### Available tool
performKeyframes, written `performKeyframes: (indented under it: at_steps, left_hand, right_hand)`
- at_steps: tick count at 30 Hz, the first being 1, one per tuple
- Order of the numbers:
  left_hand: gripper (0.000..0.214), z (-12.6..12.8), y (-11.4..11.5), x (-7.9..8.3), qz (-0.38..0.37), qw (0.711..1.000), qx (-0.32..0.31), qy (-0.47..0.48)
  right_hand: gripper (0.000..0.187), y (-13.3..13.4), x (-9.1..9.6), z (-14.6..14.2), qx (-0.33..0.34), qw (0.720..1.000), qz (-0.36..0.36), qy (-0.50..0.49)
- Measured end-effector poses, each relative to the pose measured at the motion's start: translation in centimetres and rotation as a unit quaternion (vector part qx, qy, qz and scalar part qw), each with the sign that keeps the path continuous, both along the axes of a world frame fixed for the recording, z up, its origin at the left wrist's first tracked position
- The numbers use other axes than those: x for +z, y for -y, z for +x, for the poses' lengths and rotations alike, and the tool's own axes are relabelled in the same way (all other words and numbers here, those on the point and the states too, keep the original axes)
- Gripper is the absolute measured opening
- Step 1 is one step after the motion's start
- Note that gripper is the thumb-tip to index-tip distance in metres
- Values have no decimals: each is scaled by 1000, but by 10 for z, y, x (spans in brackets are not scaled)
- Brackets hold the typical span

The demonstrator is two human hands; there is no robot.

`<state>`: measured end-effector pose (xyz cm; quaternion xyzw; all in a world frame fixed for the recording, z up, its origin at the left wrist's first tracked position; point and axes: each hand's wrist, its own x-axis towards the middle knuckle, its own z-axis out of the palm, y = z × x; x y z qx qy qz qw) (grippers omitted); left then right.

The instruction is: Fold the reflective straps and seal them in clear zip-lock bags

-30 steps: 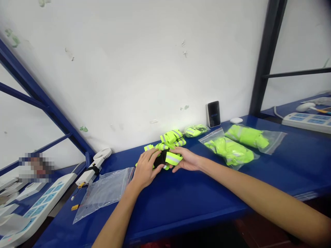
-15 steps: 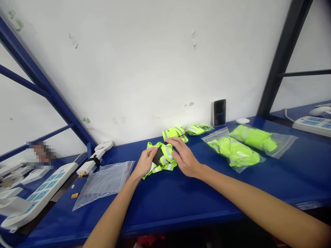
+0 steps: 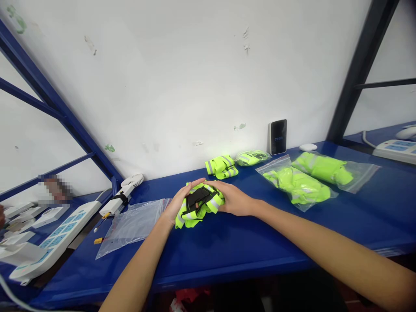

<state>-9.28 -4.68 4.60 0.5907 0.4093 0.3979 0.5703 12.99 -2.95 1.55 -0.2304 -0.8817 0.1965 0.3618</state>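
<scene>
Between my two hands is a bunched fluorescent yellow-green reflective vest (image 3: 213, 203) with silver stripes and black straps, just above or on the blue table. My left hand (image 3: 178, 203) cups its left side, fingers reaching over the far edge. My right hand (image 3: 235, 198) wraps round the right side, and its fingertips are hidden behind the fabric. Left of the bundle lies a flat clear zip bag (image 3: 133, 225). Just beyond my hands sits another folded reflective vest (image 3: 222, 167), unbagged.
Bagged vests (image 3: 299, 186) lie to the right, and another bagged vest (image 3: 252, 157) is by the wall. A phone-like device (image 3: 278, 137) stands near a white disc (image 3: 308, 147). At left are a small white fan (image 3: 121, 195) and a power strip (image 3: 60, 238) on the blue table (image 3: 247, 251).
My hands have closed in round the vest from both sides, gathering it into a tighter bundle. Its black straps now face up. The view has shifted slightly.
</scene>
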Motion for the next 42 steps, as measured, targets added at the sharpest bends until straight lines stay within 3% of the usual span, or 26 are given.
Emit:
performKeyframes:
  at_steps: [4,9,11,13,15,18,22,26,29,33,35,38,42]
  left_hand:
    - [66,4,6,2,32,998,0,54]
    - [79,-2,13,9,140,980,42,135]
    - [77,-6,12,12,185,967,74,158]
    - [76,-10,10,14,208,959,95,169]
    - [76,-9,7,12,214,959,109,150]
    - [75,-1,4,4,245,957,152,33]
    - [54,14,6,-9,355,890,219,-183]
    - [50,15,10,-14,438,820,230,-287]
    - [54,13,14,-16,475,786,210,-334]
    - [55,20,22,-19,560,721,157,-378]
    - [56,24,27,-19,599,694,126,-380]
    - [60,23,30,-20,639,686,107,-331]
    - [61,16,21,-23,644,707,164,-243]
  right_hand:
    - [76,-3,2,0,12,999,-9,-39]
    - [93,-7,-2,1,-83,991,-40,-95]
    - [94,-6,-2,2,-84,991,-77,-73]
    - [86,-2,0,2,-61,994,-83,-27]
    - [63,4,4,1,-51,998,-44,16]
    - [31,11,11,-1,-110,993,38,32]
    - [35,13,13,-3,-189,978,85,-8]
    - [26,13,12,-3,-204,966,49,-148]
    - [19,14,13,-2,-170,959,3,-228]
    - [34,17,14,-2,-96,981,-50,-161]
    - [44,20,15,-2,-82,986,-42,-136]
    - [43,26,16,-3,-82,988,11,-128]
    - [29,28,19,-8,-81,987,25,-140]
